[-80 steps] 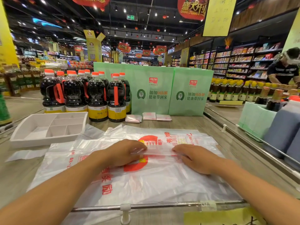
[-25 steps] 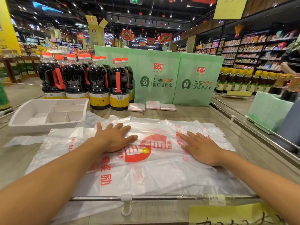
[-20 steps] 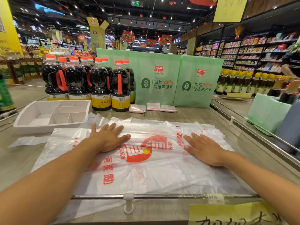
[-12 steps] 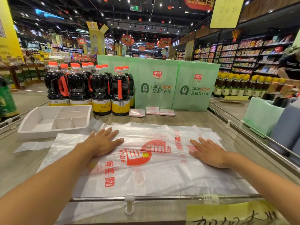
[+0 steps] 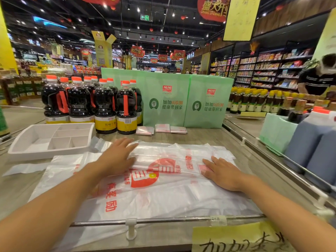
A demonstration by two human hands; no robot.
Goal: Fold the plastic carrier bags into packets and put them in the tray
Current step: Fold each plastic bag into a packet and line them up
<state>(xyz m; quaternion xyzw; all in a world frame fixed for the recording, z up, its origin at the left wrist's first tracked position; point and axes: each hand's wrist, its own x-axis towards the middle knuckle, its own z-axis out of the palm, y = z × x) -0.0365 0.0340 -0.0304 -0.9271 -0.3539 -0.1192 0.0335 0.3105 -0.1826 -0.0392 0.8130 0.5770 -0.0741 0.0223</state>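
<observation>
Head view: translucent white plastic carrier bag [image 5: 163, 193] with red print lies flat on the grey wood-grain counter [image 5: 205, 137], covering most of the near half and hanging over the near edge under a thin metal rail [image 5: 163, 220]. Left hand [image 5: 116, 158] is palm down, fingers spread, pressed on the bag's far-left part; fingertips reach the bag's far edge. Right hand [image 5: 222, 172] is also flat, fingers extended and close together, pressed on the right part of the bag near its right edge. Neither hand pinches anything; both just bear down on the plastic. A horizontal crease band runs between the two hands. More loose clear plastic [image 5: 25, 168] sticks out from under the bag toward the left edge of the counter. White plastic divided tray [image 5: 21, 142] sits at the far-left side of the counter, just beside the bag's far-left corner; its compartments look bare. Three small folded pink-white bag packets [image 5: 161, 128] lie in a row at the far edge of the counter, touching or nearly touching each other, right in front of two pale green printed boxes [image 5: 183, 102]. Dark soy sauce bottles [image 5: 103, 108] with orange caps stand behind the tray, left of the boxes. Yellow handwritten paper sign [image 5: 236, 239] at the near-right corner.
</observation>
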